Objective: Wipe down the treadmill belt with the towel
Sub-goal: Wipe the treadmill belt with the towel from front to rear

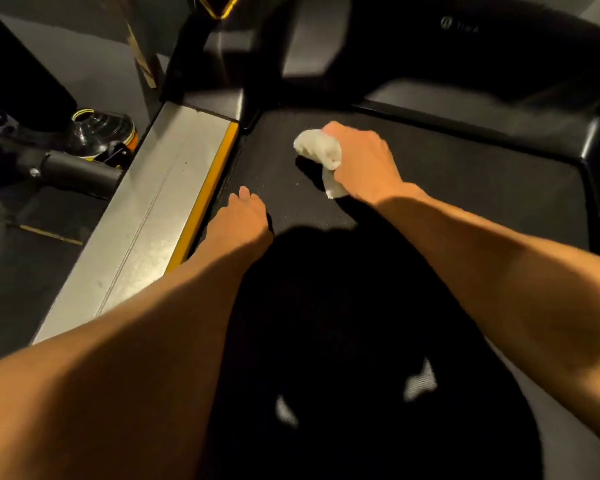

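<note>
The right hand [364,164] is closed around a bunched white towel [321,152], pressing it onto the black treadmill belt [465,188] near the front end, toward twelve o'clock of the view. The left hand [239,220] lies flat and open on the belt at about ten o'clock from the person's dark shadow [343,323], holding nothing, just beside the yellow-edged grey side rail [160,216].

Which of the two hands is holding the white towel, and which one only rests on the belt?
The right hand grips the bunched white towel on the treadmill belt. The left hand holds nothing and lies flat near the yellow strip.
</note>
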Demonstrator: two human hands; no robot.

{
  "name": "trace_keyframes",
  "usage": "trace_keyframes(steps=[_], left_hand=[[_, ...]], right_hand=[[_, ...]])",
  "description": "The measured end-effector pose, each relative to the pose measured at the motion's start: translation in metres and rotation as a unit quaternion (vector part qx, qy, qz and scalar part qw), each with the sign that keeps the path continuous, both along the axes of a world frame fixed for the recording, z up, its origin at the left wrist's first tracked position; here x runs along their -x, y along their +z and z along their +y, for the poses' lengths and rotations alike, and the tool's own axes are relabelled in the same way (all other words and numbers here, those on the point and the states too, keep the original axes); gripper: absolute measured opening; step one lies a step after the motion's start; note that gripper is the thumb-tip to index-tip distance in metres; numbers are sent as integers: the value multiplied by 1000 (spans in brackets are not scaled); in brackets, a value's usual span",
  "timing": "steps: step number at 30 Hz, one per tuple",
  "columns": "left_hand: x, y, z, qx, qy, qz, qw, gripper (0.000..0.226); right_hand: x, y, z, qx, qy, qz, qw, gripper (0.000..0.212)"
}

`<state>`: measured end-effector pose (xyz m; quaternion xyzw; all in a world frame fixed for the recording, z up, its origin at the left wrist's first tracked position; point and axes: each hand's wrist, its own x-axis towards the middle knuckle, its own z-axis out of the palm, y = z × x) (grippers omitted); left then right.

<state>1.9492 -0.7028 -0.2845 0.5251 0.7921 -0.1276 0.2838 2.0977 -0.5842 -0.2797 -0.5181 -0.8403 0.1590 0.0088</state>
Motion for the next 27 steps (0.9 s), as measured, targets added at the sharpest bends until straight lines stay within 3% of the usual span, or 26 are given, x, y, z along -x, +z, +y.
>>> trace_keyframes(steps=[2,5,6,8,9,13,14,16,18,20,22,24,27], left_hand=[[3,1,0,2,-20,4,1000,76],[6,-2,1,-2,-49,14,999,68],[6,-5,1,2,-51,17,999,65],[7,-10,1,6,-49,22,999,62],[8,-12,1,6,-48,21,999,63],[9,-8,1,8,-49,20,999,68],[11,-7,2,9,-55,23,998,66],[12,-7,3,10,-64,23,998,63],[10,-10,1,10,-67,30,997,60],[9,-13,0,6,-61,40,997,61],[10,-15,0,3,-54,31,998,62],[11,-14,1,7,-48,19,999,62],[10,-12,1,9,-50,14,999,60]], right_hand=[[3,0,9,-42,10,12,999,37],[14,2,-38,47,142,-7,989,33],[10,1,-58,66,183,25,980,30],[-7,1,-87,36,246,67,966,35],[-13,-1,-79,14,245,64,967,34],[-17,0,-3,13,16,25,999,26],[-16,2,1,10,17,10,1000,31],[-15,7,-20,47,105,-11,993,42],[-19,10,-67,106,242,2,964,34],[-19,24,-84,156,310,17,938,35],[-15,23,-62,94,246,27,964,30],[-14,16,-20,44,115,9,992,9],[-17,7,2,4,57,-13,998,24]])
